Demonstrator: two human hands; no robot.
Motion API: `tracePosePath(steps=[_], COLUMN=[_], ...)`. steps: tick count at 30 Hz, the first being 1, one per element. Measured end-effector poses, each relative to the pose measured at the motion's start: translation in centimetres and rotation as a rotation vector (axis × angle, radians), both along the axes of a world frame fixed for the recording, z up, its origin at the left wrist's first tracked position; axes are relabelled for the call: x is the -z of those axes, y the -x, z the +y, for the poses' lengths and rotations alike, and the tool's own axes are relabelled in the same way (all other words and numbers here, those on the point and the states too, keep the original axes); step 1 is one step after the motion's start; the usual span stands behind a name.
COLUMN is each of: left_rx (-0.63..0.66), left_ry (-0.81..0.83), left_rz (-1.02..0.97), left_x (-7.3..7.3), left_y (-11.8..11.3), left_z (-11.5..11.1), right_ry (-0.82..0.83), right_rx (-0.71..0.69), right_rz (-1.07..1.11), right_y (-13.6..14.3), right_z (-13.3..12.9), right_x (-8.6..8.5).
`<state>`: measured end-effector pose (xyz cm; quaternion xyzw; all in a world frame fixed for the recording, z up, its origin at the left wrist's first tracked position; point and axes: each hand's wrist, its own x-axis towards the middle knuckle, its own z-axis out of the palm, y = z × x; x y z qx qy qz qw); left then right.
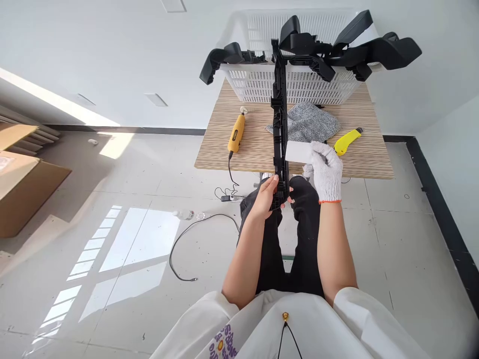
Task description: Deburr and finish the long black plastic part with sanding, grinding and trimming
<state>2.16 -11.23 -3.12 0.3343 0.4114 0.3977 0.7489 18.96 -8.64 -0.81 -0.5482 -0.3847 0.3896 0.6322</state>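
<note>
My left hand (266,197), bare, is wrapped round the lower end of a long black plastic trim part (279,119). The part stands nearly upright in view, its clips and ribs showing and its top end over the basket. My right hand (327,168) wears a white knitted glove with an orange cuff. Its fingers pinch a flat white rectangular piece (298,151), whose left edge meets or overlaps the black part's side; I cannot tell if they touch. Behind them lies a crumpled grey cloth (312,122). A yellow cutter (347,141) is just right of the glove.
A yellow rotary tool (236,133) with a cord lies on the left of the wooden tabletop (215,134). Black plastic parts (389,52) hang over a white slatted basket (254,85). A cable (179,237) curls across the floor, and a cardboard box (30,192) stands far left.
</note>
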Motion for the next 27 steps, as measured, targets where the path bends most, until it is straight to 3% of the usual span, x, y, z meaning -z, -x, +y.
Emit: tracePosePath(steps=[4, 9, 13, 17, 18, 21, 25, 27], left_rx=[-0.013, -0.016, -0.019, -0.031, -0.038, -0.040, -0.049, -0.053], left_ry=[0.002, 0.001, -0.024, -0.029, -0.031, -0.039, -0.018, -0.021], left_rz=[-0.026, 0.009, 0.022, 0.043, 0.053, 0.069, 0.085, 0.092], left_x=[0.0, 0.0, 0.2, 0.5, 0.5, 0.6, 0.6, 0.6], left_y=[0.1, 0.0, -0.1, -0.2, -0.2, -0.3, -0.5, -0.4], left_z=[0.0, 0.0, 0.0, 0.0, 0.0, 0.1, 0.1, 0.1], right_ry=[-0.013, 0.036, -0.024, 0.055, 0.065, 0.017, 0.074, 0.051], right_rx=[0.040, -0.125, 0.141, -0.041, -0.026, 0.199, 0.011, 0.040], right_rz=[0.049, 0.011, -0.006, -0.036, -0.059, -0.096, -0.088, -0.107], right_y=[0.8, 0.5, 0.6, 1.4, 1.6, 1.7, 1.7, 1.8], right_z=[0.9, 1.1, 0.9, 0.7, 0.7, 0.9, 1.0, 0.7], right_x=[0.0, 0.1, -0.1, -0.5, -0.5, -0.3, -0.1, -0.2])
